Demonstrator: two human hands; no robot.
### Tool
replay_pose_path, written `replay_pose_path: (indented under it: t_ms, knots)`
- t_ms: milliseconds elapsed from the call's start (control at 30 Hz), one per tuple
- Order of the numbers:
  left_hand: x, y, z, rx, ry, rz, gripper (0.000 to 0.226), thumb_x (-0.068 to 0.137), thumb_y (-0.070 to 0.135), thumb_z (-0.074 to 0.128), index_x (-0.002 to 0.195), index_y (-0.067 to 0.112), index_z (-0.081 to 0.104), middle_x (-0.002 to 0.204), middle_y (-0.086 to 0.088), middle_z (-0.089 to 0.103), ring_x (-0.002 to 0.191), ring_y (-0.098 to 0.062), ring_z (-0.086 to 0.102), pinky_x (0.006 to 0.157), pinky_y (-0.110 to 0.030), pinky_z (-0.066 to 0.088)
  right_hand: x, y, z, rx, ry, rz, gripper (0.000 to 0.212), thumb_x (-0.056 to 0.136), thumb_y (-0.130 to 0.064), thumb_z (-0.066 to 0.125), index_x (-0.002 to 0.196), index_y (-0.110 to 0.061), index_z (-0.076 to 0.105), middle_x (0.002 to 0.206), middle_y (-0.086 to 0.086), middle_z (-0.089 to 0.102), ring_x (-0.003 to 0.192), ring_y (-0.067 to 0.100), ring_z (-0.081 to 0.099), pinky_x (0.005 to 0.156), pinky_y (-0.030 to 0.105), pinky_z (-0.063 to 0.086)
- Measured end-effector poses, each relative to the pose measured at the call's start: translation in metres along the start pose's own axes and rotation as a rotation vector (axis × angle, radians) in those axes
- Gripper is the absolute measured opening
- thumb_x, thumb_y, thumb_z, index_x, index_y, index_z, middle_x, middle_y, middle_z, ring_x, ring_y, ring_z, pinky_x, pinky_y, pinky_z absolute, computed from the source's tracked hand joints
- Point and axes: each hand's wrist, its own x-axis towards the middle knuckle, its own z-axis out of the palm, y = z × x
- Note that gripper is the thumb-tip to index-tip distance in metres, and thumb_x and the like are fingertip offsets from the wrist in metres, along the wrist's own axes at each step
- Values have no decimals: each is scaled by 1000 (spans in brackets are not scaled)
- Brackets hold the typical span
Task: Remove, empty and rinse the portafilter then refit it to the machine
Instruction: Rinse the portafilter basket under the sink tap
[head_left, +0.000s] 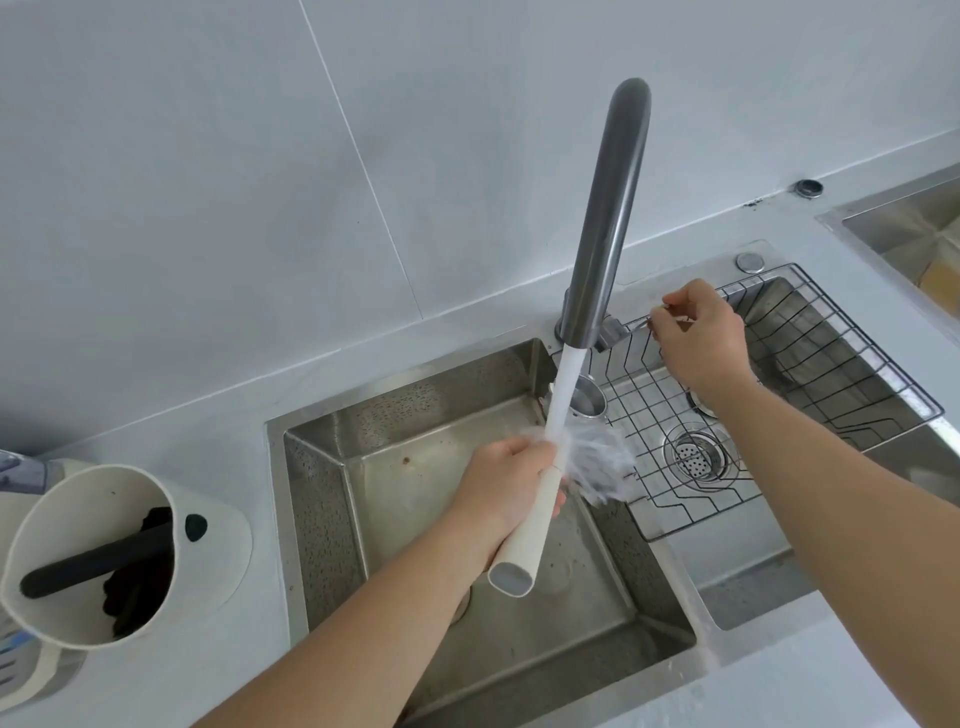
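Observation:
My left hand (506, 480) grips the portafilter (524, 545) by its cream handle over the left basin of the steel sink (322, 467). The handle's end points toward me. The portafilter's head is hidden in white splashing water (597, 462). A stream of water (563, 395) falls from the tall grey faucet (605, 218) onto it. My right hand (696, 338) is closed on the thin metal faucet lever (640, 324) at the faucet's base.
A cream knock box (93, 556) with a black bar and dark coffee grounds stands on the counter at the left. A wire rack (810, 364) sits in the right basin above a drain strainer (693, 457). A small metal cylinder (589, 397) stands at the divider. A second sink (904, 223) shows at far right.

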Motion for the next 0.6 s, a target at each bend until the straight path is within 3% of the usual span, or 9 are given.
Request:
replay_pose_path:
  t_ms: [167, 433, 600]
  knots:
    - [-7, -8, -16, -27, -15, -29, 18, 91, 11, 58, 99, -2, 66, 77, -18, 69, 52, -22, 59, 44, -26, 48, 3, 0, -1, 6, -3, 7, 17, 96, -28, 58, 109, -17, 59, 105, 1, 70, 91, 20, 67, 74, 34, 51]
    - [-18, -23, -36, -31, -13, -95, 16, 91, 12, 59, 100, 5, 70, 76, -17, 71, 57, -25, 59, 49, -29, 49, 3, -4, -1, -4, -19, 6, 14, 96, -27, 58, 108, -18, 58, 106, 2, 70, 93, 21, 66, 62, 24, 43]
    - [-30, -35, -44, 81, -31, -125, 17, 92, 16, 59, 100, 9, 71, 76, -13, 72, 59, -23, 62, 51, -29, 51, 2, -10, -1, -26, 5, -11, 18, 97, -26, 58, 112, -17, 59, 107, -1, 69, 91, 18, 63, 63, 24, 42]
